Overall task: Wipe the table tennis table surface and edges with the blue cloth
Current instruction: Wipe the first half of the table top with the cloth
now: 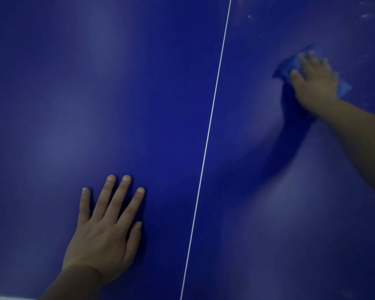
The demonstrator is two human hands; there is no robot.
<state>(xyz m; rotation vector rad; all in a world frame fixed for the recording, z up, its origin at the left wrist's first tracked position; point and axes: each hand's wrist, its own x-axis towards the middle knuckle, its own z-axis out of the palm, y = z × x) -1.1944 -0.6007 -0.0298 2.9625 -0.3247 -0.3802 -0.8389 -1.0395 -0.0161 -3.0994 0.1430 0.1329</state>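
Note:
The dark blue table tennis table (95, 83) fills the head view. A thin white centre line (212, 109) runs from top to bottom across it. My right hand (314, 81) lies palm down on the blue cloth (287, 66), far out on the right half, pressing it flat against the surface. The cloth sticks out to the left of the fingers and at the right side of the hand (344, 88). My left hand (107, 230) rests flat on the left half near me, fingers spread, holding nothing.
Pale smudges and specks (365, 16) mark the surface at the top right, beyond the cloth. A light strip of the table's near edge (7, 297) shows at the bottom left corner.

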